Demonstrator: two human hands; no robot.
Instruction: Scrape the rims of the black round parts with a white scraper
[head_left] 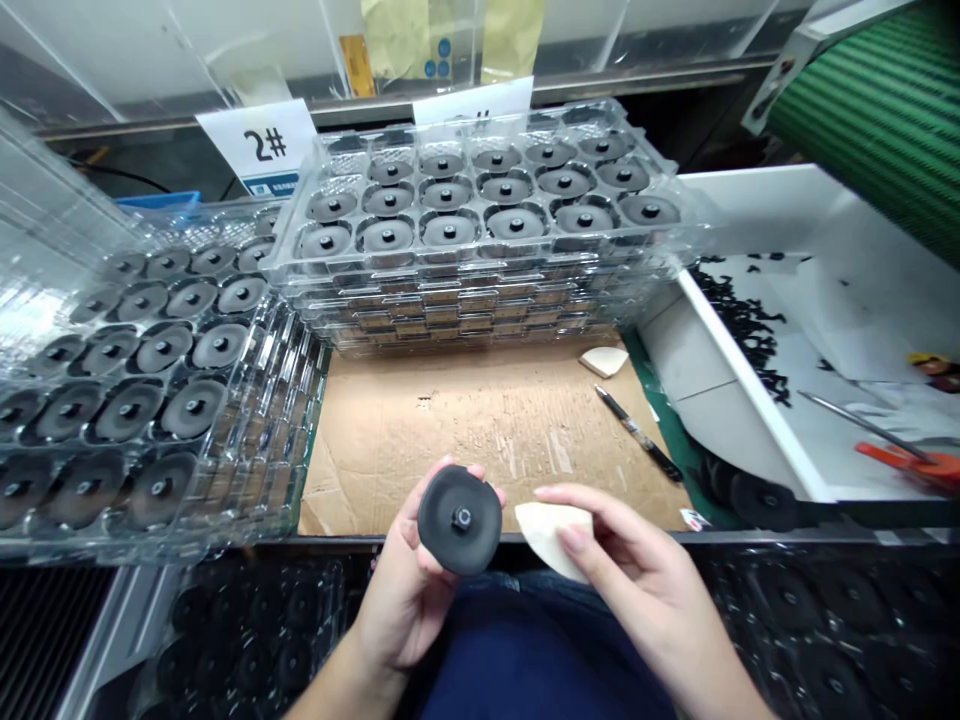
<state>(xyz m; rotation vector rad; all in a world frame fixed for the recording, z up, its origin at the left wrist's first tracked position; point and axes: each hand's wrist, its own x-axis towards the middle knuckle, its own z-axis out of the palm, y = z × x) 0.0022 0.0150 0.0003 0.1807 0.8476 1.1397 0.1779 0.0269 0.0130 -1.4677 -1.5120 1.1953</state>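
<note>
My left hand (pixel 405 590) is closed round a black round disc (pixel 459 520) with a small hub in its middle, held upright over the table's front edge. My right hand (pixel 637 580) pinches a cream wedge-shaped sponge (pixel 551 530) just right of the disc, almost touching it. Both hands hover above my dark blue lap, in front of a brown cardboard sheet (pixel 480 420).
A stack of clear trays (pixel 480 210) filled with black discs stands behind the cardboard, and another tray stack (pixel 142 380) sits at the left. A second sponge wedge (pixel 604 360) and a pen (pixel 637 432) lie on the right. A white bin (pixel 757 400) holds small black parts.
</note>
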